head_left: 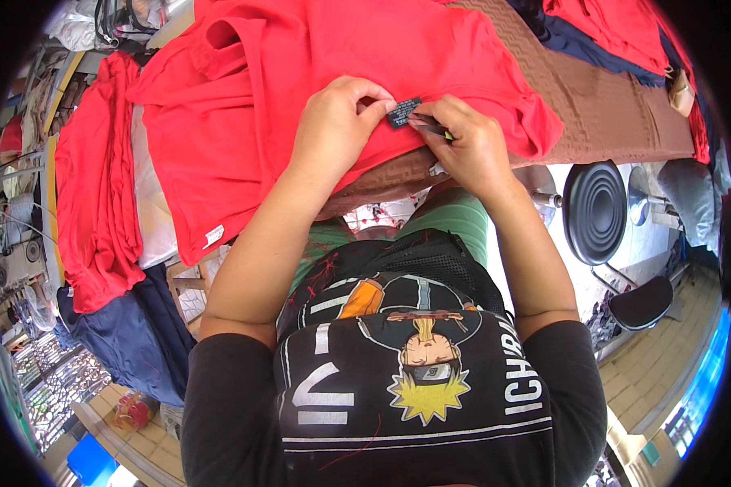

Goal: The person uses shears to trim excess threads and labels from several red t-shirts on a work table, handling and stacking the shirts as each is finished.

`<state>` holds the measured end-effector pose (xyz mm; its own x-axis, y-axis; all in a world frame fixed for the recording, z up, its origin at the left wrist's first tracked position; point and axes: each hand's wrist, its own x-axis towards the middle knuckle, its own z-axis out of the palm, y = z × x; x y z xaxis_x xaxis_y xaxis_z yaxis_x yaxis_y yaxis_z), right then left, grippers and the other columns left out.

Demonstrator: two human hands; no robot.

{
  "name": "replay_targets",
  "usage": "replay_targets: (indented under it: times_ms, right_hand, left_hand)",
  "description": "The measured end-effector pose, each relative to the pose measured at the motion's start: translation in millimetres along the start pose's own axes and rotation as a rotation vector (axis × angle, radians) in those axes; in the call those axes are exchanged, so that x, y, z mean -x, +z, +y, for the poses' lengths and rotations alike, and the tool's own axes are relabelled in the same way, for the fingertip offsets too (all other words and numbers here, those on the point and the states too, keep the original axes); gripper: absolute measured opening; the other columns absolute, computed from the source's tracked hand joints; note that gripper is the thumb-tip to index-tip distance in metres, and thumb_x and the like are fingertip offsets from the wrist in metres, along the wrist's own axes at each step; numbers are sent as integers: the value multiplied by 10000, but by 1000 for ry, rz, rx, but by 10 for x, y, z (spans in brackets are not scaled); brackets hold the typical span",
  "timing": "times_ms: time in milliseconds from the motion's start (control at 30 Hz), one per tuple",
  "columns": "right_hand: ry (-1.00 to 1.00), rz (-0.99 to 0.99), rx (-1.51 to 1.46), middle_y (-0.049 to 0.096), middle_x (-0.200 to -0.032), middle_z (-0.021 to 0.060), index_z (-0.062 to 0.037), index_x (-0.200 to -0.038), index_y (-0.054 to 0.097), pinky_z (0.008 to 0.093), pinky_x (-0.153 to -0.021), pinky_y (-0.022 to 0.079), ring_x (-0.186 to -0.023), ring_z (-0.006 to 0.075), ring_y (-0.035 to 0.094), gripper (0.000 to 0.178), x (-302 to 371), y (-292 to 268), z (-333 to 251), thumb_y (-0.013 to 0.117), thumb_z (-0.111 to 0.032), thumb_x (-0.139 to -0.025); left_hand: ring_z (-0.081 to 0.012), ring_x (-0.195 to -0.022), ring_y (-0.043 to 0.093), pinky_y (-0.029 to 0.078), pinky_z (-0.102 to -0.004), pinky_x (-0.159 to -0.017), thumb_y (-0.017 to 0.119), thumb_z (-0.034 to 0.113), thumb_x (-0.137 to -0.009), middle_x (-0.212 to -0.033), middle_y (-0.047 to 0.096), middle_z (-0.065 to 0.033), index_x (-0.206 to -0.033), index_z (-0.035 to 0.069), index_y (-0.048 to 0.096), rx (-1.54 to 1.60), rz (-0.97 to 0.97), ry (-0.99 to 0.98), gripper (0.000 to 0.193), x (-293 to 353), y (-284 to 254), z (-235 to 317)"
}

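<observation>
A red garment [317, 65] lies spread over a brown quilted table cover [593, 105] in front of me. A small black label [403, 111] sits at its near edge. My left hand [337, 122] pinches the red cloth and the label's left end. My right hand [467, 146] holds the label's right end, together with a thin tool whose kind I cannot tell. Both hands touch at the label, over the table's near edge.
More red cloth [93, 187] hangs in a pile at the left over dark blue cloth [130, 341]. Red and navy garments [609, 32] lie at the far right of the table. A black round stool [597, 211] and a second black seat [642, 304] stand to my right.
</observation>
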<state>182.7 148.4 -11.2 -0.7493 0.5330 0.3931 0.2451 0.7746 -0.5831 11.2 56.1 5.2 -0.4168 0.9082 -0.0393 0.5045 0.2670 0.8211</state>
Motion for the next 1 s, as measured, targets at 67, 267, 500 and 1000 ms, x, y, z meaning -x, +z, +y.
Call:
replay_targets:
  times_ms: [67, 267, 500, 1000]
  right_hand:
    - [29, -4, -30, 658, -864, 84, -57, -963, 670, 323, -630, 513, -708, 258, 649, 200, -13, -20, 3, 730, -86, -775]
    - [18, 75, -85, 659, -882, 91, -93, -1026, 648, 373, -648, 516, -745, 293, 655, 263, -134, -166, -158, 723, -224, -810]
    - [0, 65, -190, 652, -862, 76, -84, -1005, 667, 348, -634, 509, -736, 265, 649, 243, -216, -174, -263, 722, -225, -815]
    - [-92, 70, 128, 610, -793, 58, -90, -890, 694, 382, -602, 509, -724, 268, 631, 136, -168, -135, -245, 703, -175, -784]
  left_hand:
    - [-71, -789, 596, 490, -220, -757, 657, 117, -897, -934, 685, -42, -973, 11, 682, 133, -24, -43, 133, -24, -21, -70]
    - [-81, -853, 605, 489, -230, -805, 607, 110, -935, -908, 680, -43, -985, -19, 637, 273, -38, -17, 141, 20, -104, -56]
    - [-101, -877, 622, 496, -246, -820, 578, 107, -956, -912, 665, -51, -999, -30, 610, 237, -19, 17, 147, 29, -84, -42]
    - [-110, -897, 627, 495, -249, -853, 592, 129, -952, -934, 670, -49, -1008, -30, 624, 355, -38, -1, 172, 84, -120, -12]
